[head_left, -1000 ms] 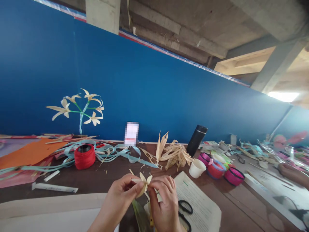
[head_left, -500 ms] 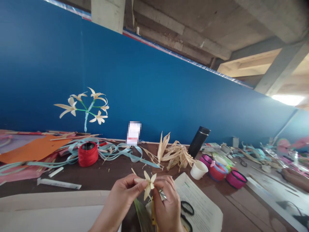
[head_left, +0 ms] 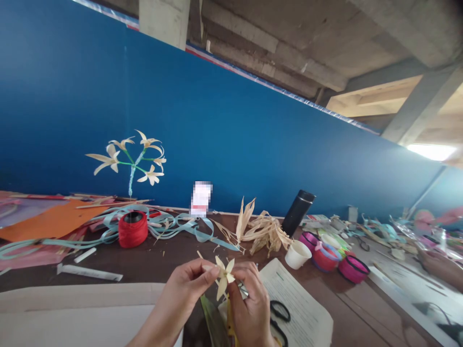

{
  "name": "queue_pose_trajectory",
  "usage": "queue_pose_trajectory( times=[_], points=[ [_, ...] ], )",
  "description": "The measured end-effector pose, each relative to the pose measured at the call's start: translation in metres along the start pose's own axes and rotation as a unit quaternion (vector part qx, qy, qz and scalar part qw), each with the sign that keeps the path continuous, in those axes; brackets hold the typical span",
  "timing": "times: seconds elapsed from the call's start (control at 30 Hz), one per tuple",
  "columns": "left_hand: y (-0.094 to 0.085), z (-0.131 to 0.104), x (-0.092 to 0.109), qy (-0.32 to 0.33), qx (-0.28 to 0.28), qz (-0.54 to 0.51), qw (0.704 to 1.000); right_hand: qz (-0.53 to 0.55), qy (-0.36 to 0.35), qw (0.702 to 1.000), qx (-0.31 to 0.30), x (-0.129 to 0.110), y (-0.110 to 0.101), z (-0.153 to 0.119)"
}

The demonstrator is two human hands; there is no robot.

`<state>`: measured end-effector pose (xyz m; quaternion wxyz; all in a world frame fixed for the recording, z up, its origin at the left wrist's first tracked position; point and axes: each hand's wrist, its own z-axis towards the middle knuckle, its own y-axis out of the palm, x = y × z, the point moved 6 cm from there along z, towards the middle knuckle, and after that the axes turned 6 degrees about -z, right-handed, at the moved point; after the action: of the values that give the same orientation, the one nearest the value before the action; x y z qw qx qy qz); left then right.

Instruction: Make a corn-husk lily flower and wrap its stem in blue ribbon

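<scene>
A small cream flower (head_left: 224, 277) with pointed petals is held between my two hands at the bottom centre. My left hand (head_left: 191, 284) pinches one of its petals from the left, thumb against fingertips. My right hand (head_left: 249, 299) grips the flower from the right, its fingers curled behind the petals. Below it lie a green husk leaf (head_left: 212, 320) and a yellow-handled tool (head_left: 230, 320), partly hidden by my right hand. Black-handled scissors (head_left: 280, 311) rest on a printed sheet (head_left: 304, 308) beside my right wrist.
Behind stand a spray of cream flowers (head_left: 133, 168), red twine (head_left: 132, 230), dried husks (head_left: 267, 233) and a black bottle (head_left: 298, 212). A white cup (head_left: 298, 254) and coloured baskets (head_left: 353, 268) sit at right. White board (head_left: 83, 308) lies at left; another person's arm (head_left: 441, 267) shows far right.
My left fingers have shifted slightly left along the petal, and the flower has turned a little. The view has moved slightly. Both hands keep their hold.
</scene>
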<state>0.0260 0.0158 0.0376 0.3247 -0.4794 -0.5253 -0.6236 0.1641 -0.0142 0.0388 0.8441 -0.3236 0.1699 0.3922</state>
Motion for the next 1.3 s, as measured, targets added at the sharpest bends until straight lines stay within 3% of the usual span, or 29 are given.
queue_pose_trajectory(
  times=[0.33, 0.47, 0.57, 0.63, 0.73, 0.9, 1.13, 1.3],
  points=[
    [-0.002, 0.000, 0.002, 0.023, 0.009, 0.063, 0.998, 0.024, 0.040, 0.999, -0.011, 0.006, 0.001, 0.002],
    [-0.001, -0.004, 0.008, 0.003, 0.005, 0.057, 0.998, 0.052, 0.074, 0.995, -0.031, 0.010, 0.003, 0.002],
    [-0.006, -0.005, 0.011, -0.005, 0.031, 0.065, 0.997, 0.067, 0.088, 0.993, -0.047, 0.012, 0.005, 0.002],
    [-0.008, -0.005, 0.012, 0.001, 0.048, 0.084, 0.995, 0.064, 0.083, 0.993, -0.057, 0.011, 0.005, 0.002],
    [-0.005, -0.006, 0.011, -0.002, 0.030, 0.103, 0.994, 0.042, 0.055, 0.995, -0.074, 0.005, 0.006, 0.003],
    [-0.003, -0.009, 0.016, 0.007, 0.019, 0.066, 0.998, 0.012, 0.021, 0.996, -0.085, -0.004, 0.006, 0.008],
    [-0.001, -0.001, 0.008, 0.008, -0.070, 0.131, 0.989, -0.005, 0.005, 0.996, -0.094, -0.004, 0.007, 0.007],
    [-0.004, 0.001, 0.007, 0.033, -0.047, 0.164, 0.985, -0.021, -0.002, 0.994, -0.110, -0.006, 0.008, 0.005]
  ],
)
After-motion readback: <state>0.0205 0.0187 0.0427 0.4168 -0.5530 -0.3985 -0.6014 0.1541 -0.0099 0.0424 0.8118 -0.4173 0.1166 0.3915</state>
